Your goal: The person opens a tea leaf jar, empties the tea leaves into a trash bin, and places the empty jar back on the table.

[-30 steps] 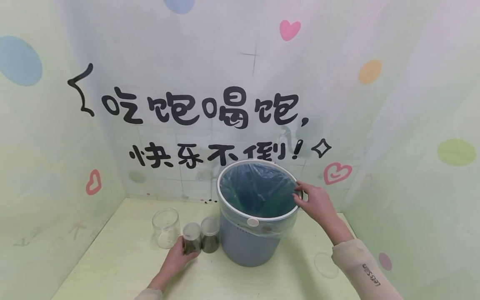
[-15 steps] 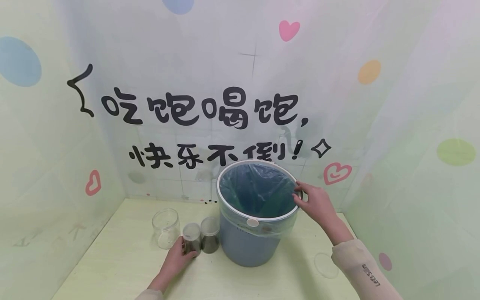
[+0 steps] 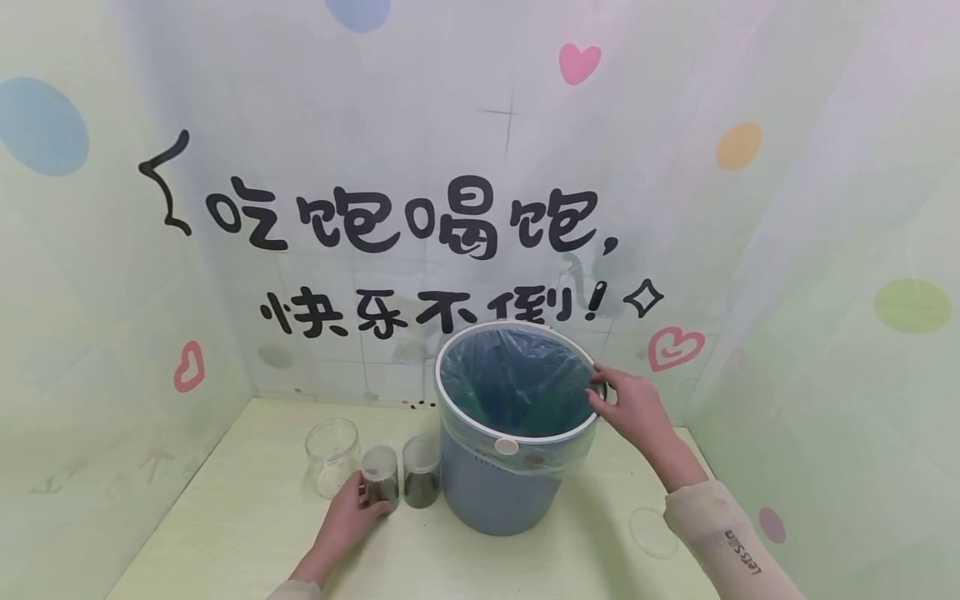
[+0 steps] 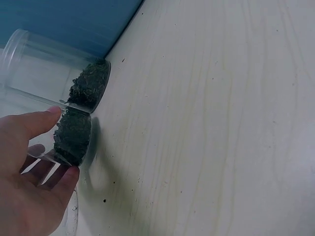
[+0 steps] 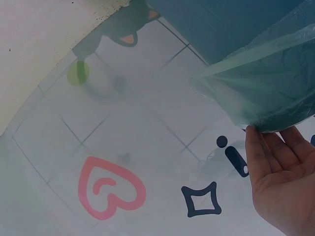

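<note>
Clear glossy plastic jars (image 3: 422,477); smooth matt plastic bin (image 3: 498,502); thin, crinkled, shiny plastic liner (image 5: 268,86); wood-grained, smooth-looking tabletop (image 4: 211,123)

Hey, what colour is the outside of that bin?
The bin is greyish blue, seen best in the head view.

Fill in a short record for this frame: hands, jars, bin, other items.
Left hand: grips jar with dark, leafy contents
Right hand: holds bin at its upper edge
Bin: upright, with plastic liner
Second jar: similar contents, between held jar and bin
Clear jar: left of held jar
Other: clear round piece on table, right of bin
</note>
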